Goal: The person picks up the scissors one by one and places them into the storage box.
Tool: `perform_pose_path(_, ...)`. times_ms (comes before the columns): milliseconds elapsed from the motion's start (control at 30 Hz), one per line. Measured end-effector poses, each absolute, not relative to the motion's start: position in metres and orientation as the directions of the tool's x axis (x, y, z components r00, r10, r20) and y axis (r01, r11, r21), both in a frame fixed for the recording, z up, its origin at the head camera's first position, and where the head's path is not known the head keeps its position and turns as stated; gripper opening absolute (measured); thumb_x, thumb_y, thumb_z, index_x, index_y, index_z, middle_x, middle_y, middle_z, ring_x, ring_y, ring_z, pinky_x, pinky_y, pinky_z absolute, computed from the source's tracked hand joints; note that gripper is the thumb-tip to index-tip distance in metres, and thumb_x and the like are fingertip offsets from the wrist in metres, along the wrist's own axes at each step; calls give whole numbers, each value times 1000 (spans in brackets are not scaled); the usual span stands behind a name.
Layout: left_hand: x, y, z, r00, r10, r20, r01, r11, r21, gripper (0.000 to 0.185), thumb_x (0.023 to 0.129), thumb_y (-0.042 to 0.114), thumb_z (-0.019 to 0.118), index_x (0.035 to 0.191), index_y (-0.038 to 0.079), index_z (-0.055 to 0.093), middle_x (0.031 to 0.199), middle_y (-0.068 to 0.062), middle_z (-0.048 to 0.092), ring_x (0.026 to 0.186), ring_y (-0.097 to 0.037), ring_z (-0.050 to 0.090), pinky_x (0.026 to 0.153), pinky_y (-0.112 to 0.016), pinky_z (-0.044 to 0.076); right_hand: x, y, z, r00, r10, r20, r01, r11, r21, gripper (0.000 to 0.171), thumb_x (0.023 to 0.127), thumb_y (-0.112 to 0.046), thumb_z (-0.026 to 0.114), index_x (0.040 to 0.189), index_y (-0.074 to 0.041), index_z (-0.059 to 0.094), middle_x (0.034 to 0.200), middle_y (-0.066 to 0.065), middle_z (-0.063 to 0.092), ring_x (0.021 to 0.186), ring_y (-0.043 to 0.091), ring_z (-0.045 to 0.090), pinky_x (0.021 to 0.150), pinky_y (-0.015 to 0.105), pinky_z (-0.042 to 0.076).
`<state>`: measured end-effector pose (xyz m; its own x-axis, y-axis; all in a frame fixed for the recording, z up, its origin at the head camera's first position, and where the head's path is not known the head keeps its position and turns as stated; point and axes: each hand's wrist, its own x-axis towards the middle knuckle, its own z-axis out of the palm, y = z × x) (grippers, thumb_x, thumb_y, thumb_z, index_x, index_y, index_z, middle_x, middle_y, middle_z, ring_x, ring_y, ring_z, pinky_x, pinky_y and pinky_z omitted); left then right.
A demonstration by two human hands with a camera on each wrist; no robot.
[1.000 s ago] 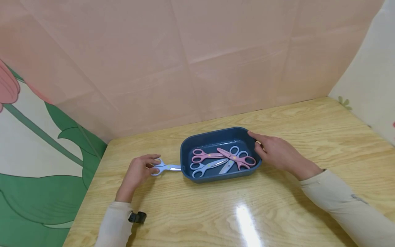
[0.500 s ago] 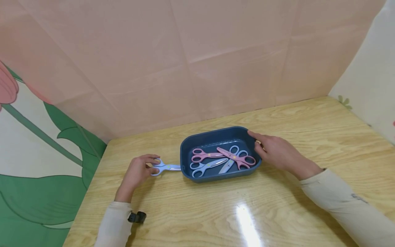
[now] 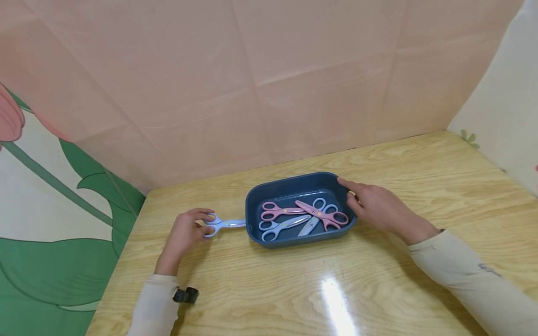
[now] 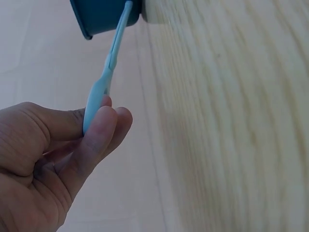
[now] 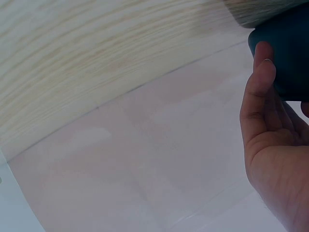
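Observation:
A dark blue tray (image 3: pixel 294 183) sits on the wooden table (image 3: pixel 378 261). Inside it lie pink scissors (image 3: pixel 323 215) and light blue scissors (image 3: pixel 280 227), several pairs crossing one another. My left hand (image 3: pixel 187 231) pinches the handle of another light blue pair of scissors (image 3: pixel 224 224) just left of the tray; the left wrist view shows these scissors (image 4: pixel 108 72) lifted, tips toward the tray (image 4: pixel 104 17). My right hand (image 3: pixel 376 207) rests against the tray's right end, fingers on its rim (image 5: pixel 285 58).
A pink wall panel (image 3: pixel 269 84) stands behind the table, and a panel with a green leaf print (image 3: pixel 54 224) is on the left. A white panel (image 3: pixel 504 107) closes the right side. A light glare (image 3: pixel 334 298) shines on the near tabletop.
My left hand has raised the light blue scissors slightly and drawn them a little back and left. The right hand and tray have stayed in place.

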<state>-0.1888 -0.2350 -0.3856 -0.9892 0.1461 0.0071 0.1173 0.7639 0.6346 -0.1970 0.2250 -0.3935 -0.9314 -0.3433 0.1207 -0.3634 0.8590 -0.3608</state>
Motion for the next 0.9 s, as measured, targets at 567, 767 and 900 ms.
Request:
perform_pose_path(567,-187,-243,-373,-996,78,49,91,730,677,26,86,-4,72,112,-5,71,133,-20,62,77,-23,74,60,-23,61,-198,225,-395,-930,-345,125,-366,859,-358,50,102,-19,45,150,-7,43,68,2,44,55,12,41,48,25,35)
perform_pose_path(767,-186,-247,-369,-995,66,69,95,722,685,28,86,-4,72,114,-5,70,134,-20,62,80,-27,75,61,-24,62,-198,225,-395,-929,-346,131,-370,857,-359,50,101,-19,45,150,-6,44,66,2,43,53,12,40,47,24,34)
perform_pose_path(900,-185,-249,-365,-995,57,86,101,718,688,28,86,-5,72,115,-6,70,135,-20,61,80,-27,75,60,-24,62,-197,225,-395,-929,-347,130,-370,856,-360,50,101,-19,45,150,-6,44,67,2,43,54,12,41,48,25,35)
